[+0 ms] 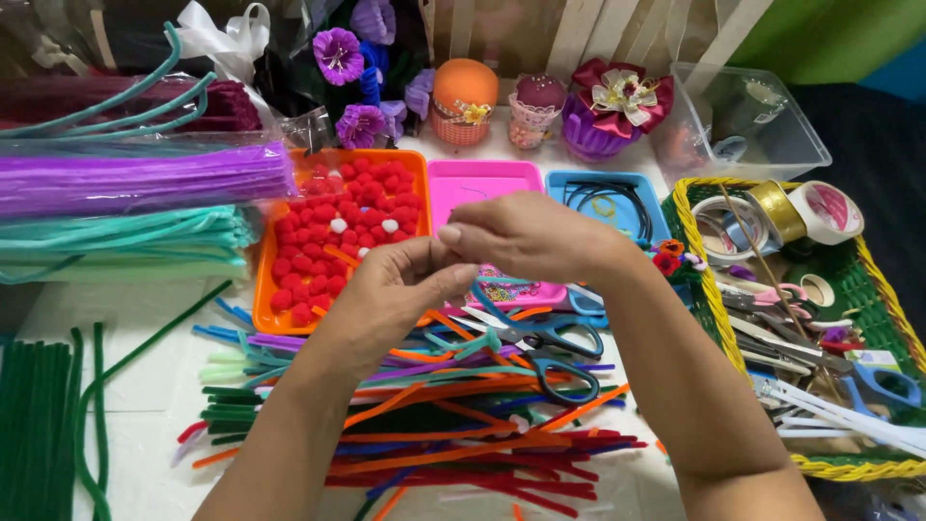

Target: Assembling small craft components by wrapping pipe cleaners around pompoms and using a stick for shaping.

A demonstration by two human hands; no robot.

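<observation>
My left hand and my right hand meet fingertip to fingertip above the table, pinching something small that the fingers hide. A teal pipe cleaner runs down from under the hands toward the pile. Below them lies a heap of coloured pipe cleaners with black-handled scissors on top. Behind the hands sit an orange tray of red pom-poms, a pink tray and a blue tray.
Bundles of purple, teal and green pipe cleaners lie at the left. A green and yellow basket with tape rolls and scissors stands at the right. A clear plastic box and flower ornaments sit at the back.
</observation>
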